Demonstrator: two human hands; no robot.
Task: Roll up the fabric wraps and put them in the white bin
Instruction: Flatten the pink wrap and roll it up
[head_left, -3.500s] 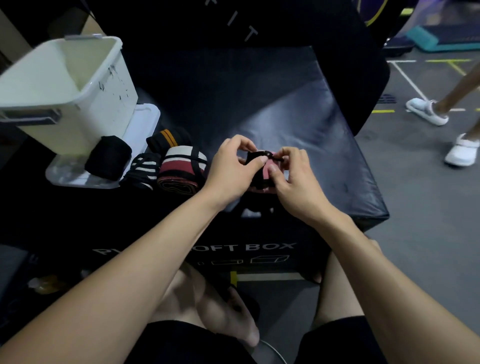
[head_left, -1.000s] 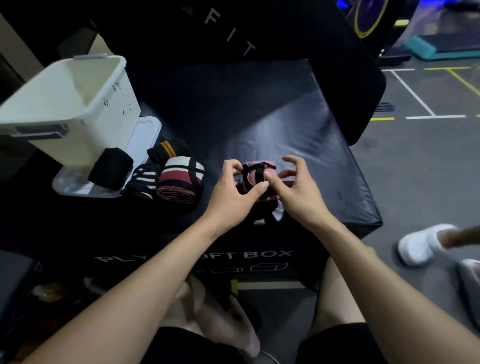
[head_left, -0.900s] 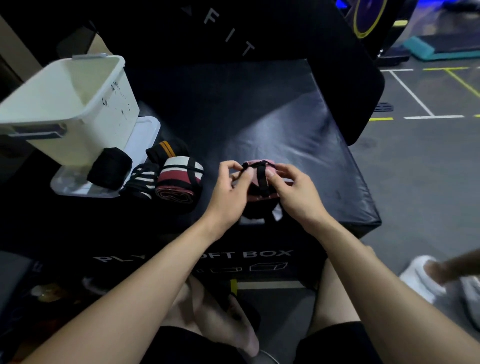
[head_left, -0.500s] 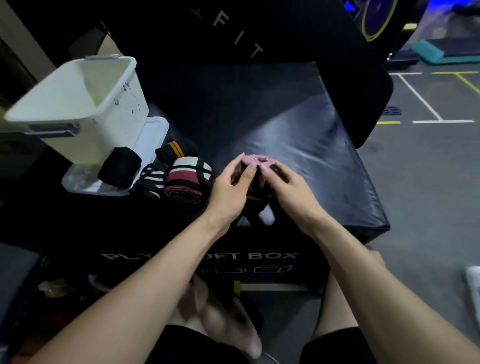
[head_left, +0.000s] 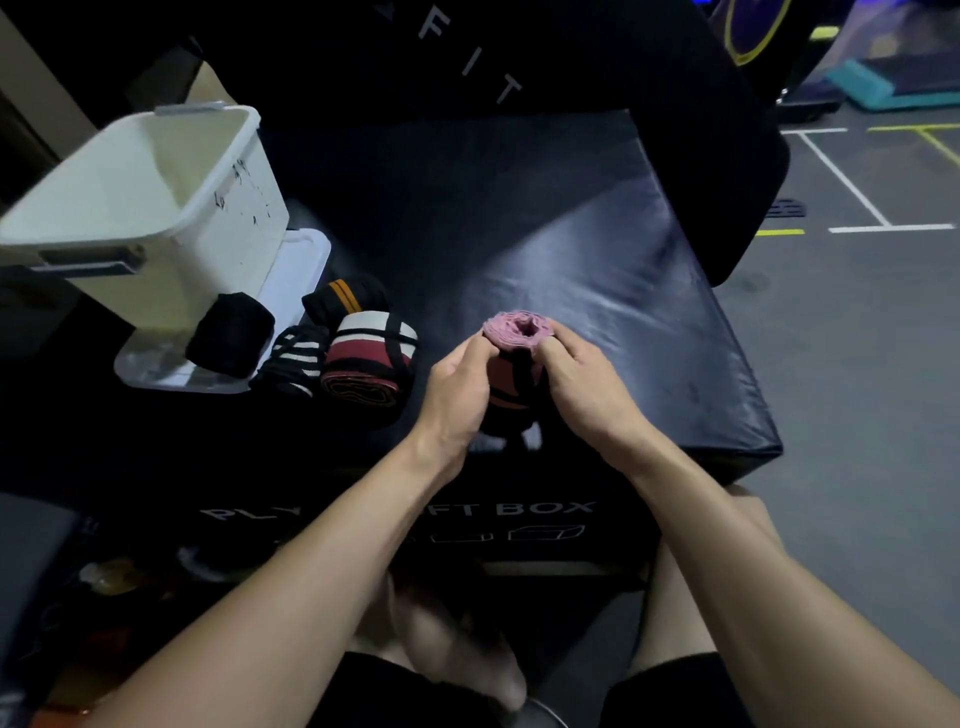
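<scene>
A pink and black fabric wrap (head_left: 515, 340), rolled into a cylinder, stands on end near the front of the black soft box (head_left: 597, 270). My left hand (head_left: 457, 395) grips its left side and my right hand (head_left: 584, 387) grips its right side, fingers curled round it. The rolled pink end faces up. The white bin (head_left: 150, 208) stands at the far left, tilted, on a clear lid (head_left: 291, 275). Several rolled wraps lie beside it: a black one (head_left: 231, 332), a black one with orange stripes (head_left: 345, 296), a black and white striped one (head_left: 291, 358) and a red, white and black one (head_left: 371, 358).
A black padded backrest with white letters (head_left: 467, 67) rises behind the box. Grey gym floor with white and yellow lines (head_left: 852, 208) lies to the right. My knees show below the box's front edge.
The roll has been turned from lying sideways to standing on end, pink spiral up. Both hands have closed round its sides. A passer-by's white shoes have left the view.
</scene>
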